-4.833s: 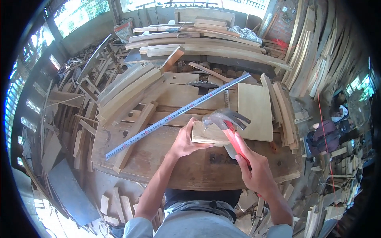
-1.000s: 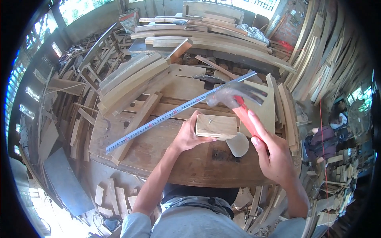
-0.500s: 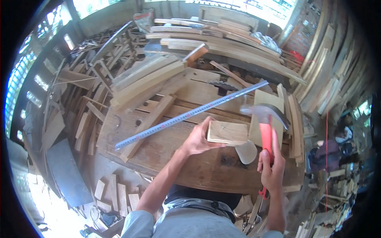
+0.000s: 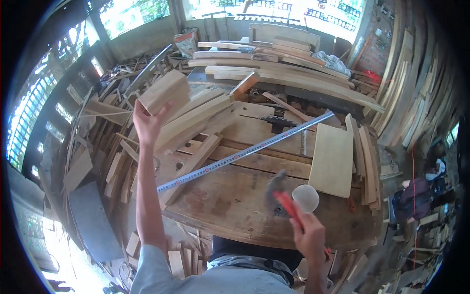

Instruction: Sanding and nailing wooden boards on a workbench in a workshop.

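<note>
A pale wooden box-shaped block [image 4: 166, 92] is raised at the left, above the stacked timber. My left hand [image 4: 147, 122] grips it from below, with the arm stretched forward. Closer to the bench's front edge, my right hand [image 4: 309, 234] is closed round the red handle of a hammer [image 4: 290, 205]. The hammer's head is blurred and hangs over the worktable [image 4: 235, 210]. Beside it on the tabletop is a whitish round piece [image 4: 305, 198]. A long blue-and-white measuring rule [image 4: 235, 157] lies slantwise across the bench, apart from both hands.
A toothed saw blade [image 4: 279, 120] stands up from the bench beyond the rule. At the right lies a flat pale board [image 4: 331, 160]. Long planks [image 4: 284, 71] are stacked behind, and timber [image 4: 196, 117] fills the left side. Offcuts [image 4: 183, 259] lie on the floor.
My left hand has carried the block from the middle of the bench up and away to the left. My right hand has moved left and nearer, with the hammer tilting left.
</note>
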Motion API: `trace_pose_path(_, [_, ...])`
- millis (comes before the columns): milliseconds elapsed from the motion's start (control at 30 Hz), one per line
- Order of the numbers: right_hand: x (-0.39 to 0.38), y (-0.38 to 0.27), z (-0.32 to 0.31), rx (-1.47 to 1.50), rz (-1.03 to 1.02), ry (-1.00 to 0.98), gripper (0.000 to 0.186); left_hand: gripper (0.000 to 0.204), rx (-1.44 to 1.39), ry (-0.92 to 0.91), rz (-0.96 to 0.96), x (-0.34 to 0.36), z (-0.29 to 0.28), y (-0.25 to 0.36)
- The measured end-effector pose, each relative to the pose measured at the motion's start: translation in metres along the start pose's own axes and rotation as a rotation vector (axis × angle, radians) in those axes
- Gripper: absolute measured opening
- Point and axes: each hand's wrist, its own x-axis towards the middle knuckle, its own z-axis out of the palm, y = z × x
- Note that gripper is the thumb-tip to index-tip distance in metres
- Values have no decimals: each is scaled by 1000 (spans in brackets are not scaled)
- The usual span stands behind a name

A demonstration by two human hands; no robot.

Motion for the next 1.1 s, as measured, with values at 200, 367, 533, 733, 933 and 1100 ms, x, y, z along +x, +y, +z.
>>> trace_pose_path(200, [-3, -2, 51, -147, -210, -50, 44, 68, -129, -303, -84, -35, 60, 36])
trace_pose_path(367, [8, -19, 51, 53, -272, 39, 40, 74, -530, -649, -241, -121, 111, 78])
trace_pose_path(533, [22, 35, 15, -163, -36, 190, 40, 54, -370, -911, 18, -196, 157, 98])
trace_pose_path(733, [5, 67, 7, -205, 13, 122, 46, 59, -34, -798, 203, -221, 163, 89])
trace_pose_path(933, [6, 70, -6, -135, 82, 181, 33, 106, -204, -1037, 1, -208, 137, 91])
trace_pose_path(1100, [29, 38, -9, 165, -2, 356, 25, 103, -194, -1097, -15, -206, 138, 80])
